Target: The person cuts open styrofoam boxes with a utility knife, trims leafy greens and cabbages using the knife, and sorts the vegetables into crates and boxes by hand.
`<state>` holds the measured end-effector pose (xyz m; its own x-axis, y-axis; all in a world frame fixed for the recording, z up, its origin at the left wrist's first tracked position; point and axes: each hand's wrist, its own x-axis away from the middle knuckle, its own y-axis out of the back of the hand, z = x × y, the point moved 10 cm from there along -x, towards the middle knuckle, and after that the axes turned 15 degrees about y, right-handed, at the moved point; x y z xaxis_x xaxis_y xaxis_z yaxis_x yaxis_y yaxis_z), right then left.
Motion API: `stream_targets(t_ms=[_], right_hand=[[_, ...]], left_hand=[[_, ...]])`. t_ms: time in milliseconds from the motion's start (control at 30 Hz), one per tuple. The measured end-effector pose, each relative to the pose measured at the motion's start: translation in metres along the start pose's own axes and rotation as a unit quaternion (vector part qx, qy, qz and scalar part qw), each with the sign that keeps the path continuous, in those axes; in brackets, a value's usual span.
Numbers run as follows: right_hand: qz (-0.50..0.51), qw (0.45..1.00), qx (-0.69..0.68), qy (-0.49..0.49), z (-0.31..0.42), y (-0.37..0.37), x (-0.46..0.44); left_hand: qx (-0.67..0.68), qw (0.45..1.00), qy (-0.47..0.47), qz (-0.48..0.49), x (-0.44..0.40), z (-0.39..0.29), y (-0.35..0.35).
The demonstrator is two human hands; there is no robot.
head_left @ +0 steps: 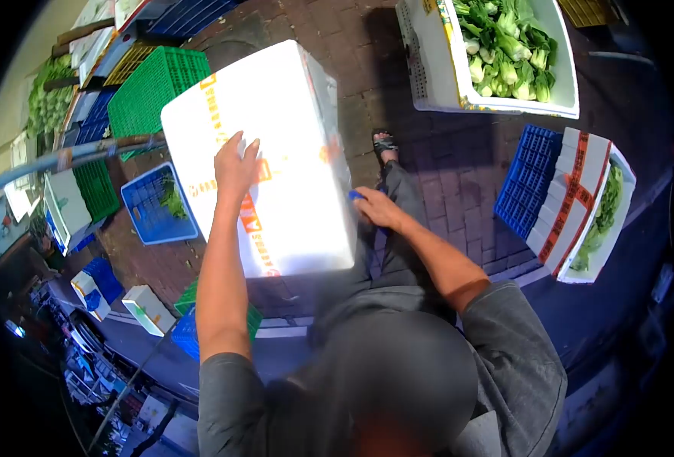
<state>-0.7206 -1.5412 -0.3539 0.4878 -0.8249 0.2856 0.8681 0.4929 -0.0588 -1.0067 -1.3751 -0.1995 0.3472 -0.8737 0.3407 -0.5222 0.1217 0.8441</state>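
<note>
A large white foam box with its lid on stands in front of me, with orange-printed tape running across the top and down the right side. My left hand lies on the lid beside the tape, fingers spread and holding nothing. Close to the box's right side, my right hand is closed around a small blue object. Most of that object is hidden in the fingers, so its kind cannot be made out.
An open foam box of bok choy stands at upper right. Below it are a blue crate and a taped foam box of greens. Left of me are a green crate, a blue basket and a pole.
</note>
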Motion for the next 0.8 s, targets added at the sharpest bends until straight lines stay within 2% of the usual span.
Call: stream_targets(t_ms=[167, 267, 333, 400, 433, 467, 533, 600, 700, 800], right_hand=[[-0.014, 1.0, 0.02, 0.0, -0.014, -0.016, 0.027], [-0.019, 1.0, 0.012, -0.014, -0.003, -0.023, 0.038], [-0.017, 1.0, 0.014, -0.01, -0.005, -0.022, 0.034], [0.001, 0.999, 0.001, -0.052, 0.003, -0.025, 0.038], [0.009, 0.998, -0.002, -0.066, 0.001, -0.026, 0.041], [0.017, 0.997, -0.005, -0.08, -0.004, -0.028, 0.046], [0.019, 0.999, 0.004, -0.036, -0.011, -0.035, 0.058], [0.023, 0.999, 0.019, -0.015, -0.014, -0.041, 0.071], [0.027, 0.998, 0.056, -0.02, -0.024, -0.051, 0.104], [0.042, 0.995, 0.085, -0.029, -0.046, -0.065, 0.132]], left_hand=[[0.01, 0.993, 0.117, -0.028, 0.107, 0.18, 0.021], [-0.009, 0.977, 0.208, -0.05, 0.198, 0.253, 0.029], [0.011, 0.962, 0.271, -0.038, 0.259, 0.309, 0.016], [-0.003, 0.962, 0.272, -0.018, 0.32, 0.361, -0.013], [-0.005, 0.957, 0.29, 0.032, 0.354, 0.388, -0.038], [-0.007, 0.948, 0.307, 0.082, 0.385, 0.404, -0.059], [0.008, 0.905, 0.399, 0.145, 0.448, 0.392, -0.083], [0.003, 0.93, 0.339, 0.144, 0.509, 0.452, -0.14], [0.158, 0.886, 0.402, 0.166, 0.578, 0.447, -0.179], [0.105, 0.868, 0.431, 0.222, 0.625, 0.46, -0.21]])
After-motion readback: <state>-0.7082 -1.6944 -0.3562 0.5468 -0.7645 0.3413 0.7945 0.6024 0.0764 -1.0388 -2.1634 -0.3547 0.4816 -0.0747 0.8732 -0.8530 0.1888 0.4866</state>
